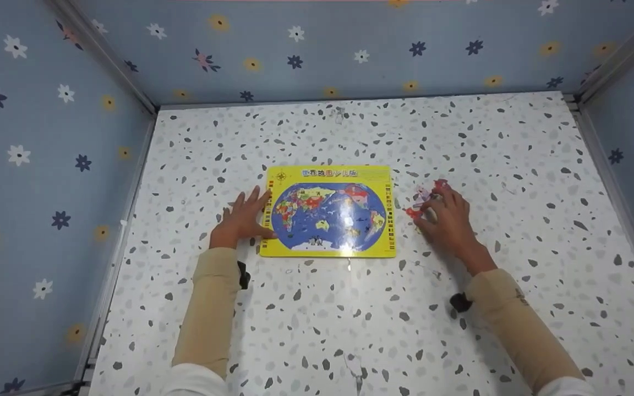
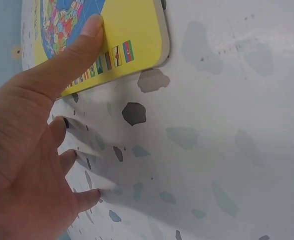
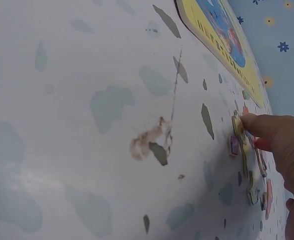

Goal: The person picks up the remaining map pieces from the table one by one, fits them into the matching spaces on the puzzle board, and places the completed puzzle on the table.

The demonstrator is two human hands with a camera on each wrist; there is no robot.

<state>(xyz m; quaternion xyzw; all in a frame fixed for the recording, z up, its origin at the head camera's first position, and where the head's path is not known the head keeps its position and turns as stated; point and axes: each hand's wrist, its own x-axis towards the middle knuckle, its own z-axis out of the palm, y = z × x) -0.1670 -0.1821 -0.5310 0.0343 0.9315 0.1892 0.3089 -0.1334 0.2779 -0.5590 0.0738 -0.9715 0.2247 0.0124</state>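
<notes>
A yellow-bordered world map puzzle board [image 1: 328, 253] lies flat on the table. My left hand [image 1: 240, 221] is at its left edge, fingers spread; the thumb [image 2: 79, 52] rests on top of the border while the other fingers stay beside the board. To the board's right, my right hand [image 1: 449, 217] bends over a small cluster of puzzle pieces. Its thumb and a finger pinch a yellowish puzzle piece [image 3: 237, 127]. Around it lie a red piece [image 1: 413, 212], another red piece [image 1: 440, 185] and a purple piece [image 3: 232, 145]. The hand partly hides the cluster.
The white speckled table [image 1: 317, 319] extends around the board on all sides. Blue flower-patterned panels [image 1: 339, 49] stand along its back, left and right. Light glares off the lower middle of the board.
</notes>
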